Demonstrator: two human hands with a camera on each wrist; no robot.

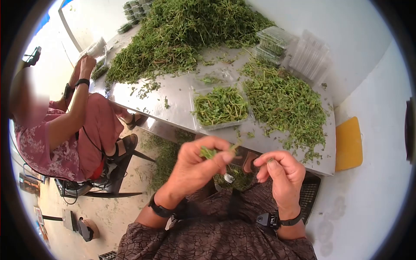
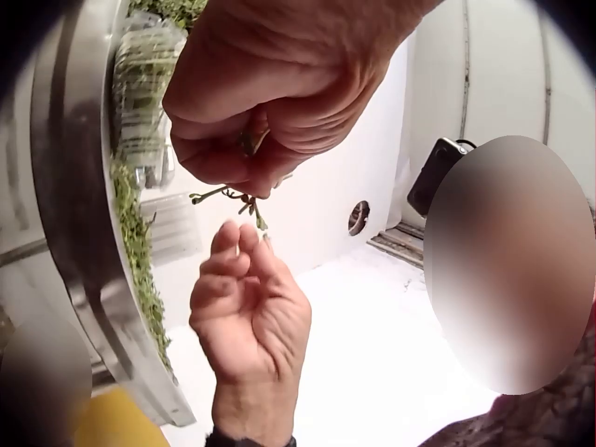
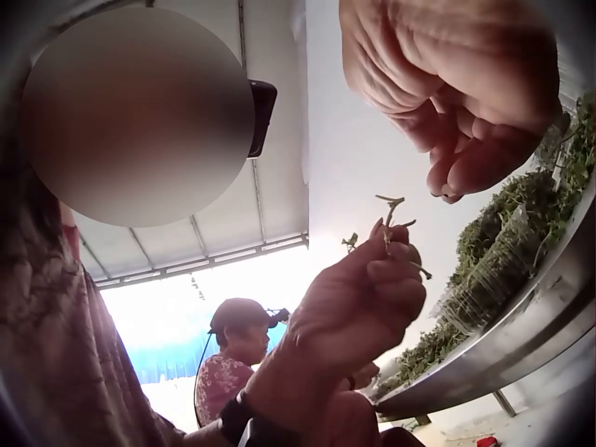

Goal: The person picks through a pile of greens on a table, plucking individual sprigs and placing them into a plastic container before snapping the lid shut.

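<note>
In the head view my left hand (image 1: 200, 164) pinches a small bunch of green sprigs (image 1: 209, 152) in front of the table edge. Stem ends (image 2: 244, 199) stick out below its fingertips in the left wrist view. Close by on the right, my right hand (image 1: 282, 175) has thumb and forefinger pressed together around a tiny green bit (image 1: 271, 160). The hands do not touch. Beyond them a clear plastic box (image 1: 216, 126) full of green sprigs stands on the metal table (image 1: 173, 97).
A large heap of greens (image 1: 190, 26) covers the table's back, a smaller pile (image 1: 288, 104) its right side. Lidded boxes (image 1: 274, 41) and stacked empty trays (image 1: 310, 56) stand by the wall. A yellow board (image 1: 349, 144) is at the right. Another person (image 1: 86, 130) sits at the left.
</note>
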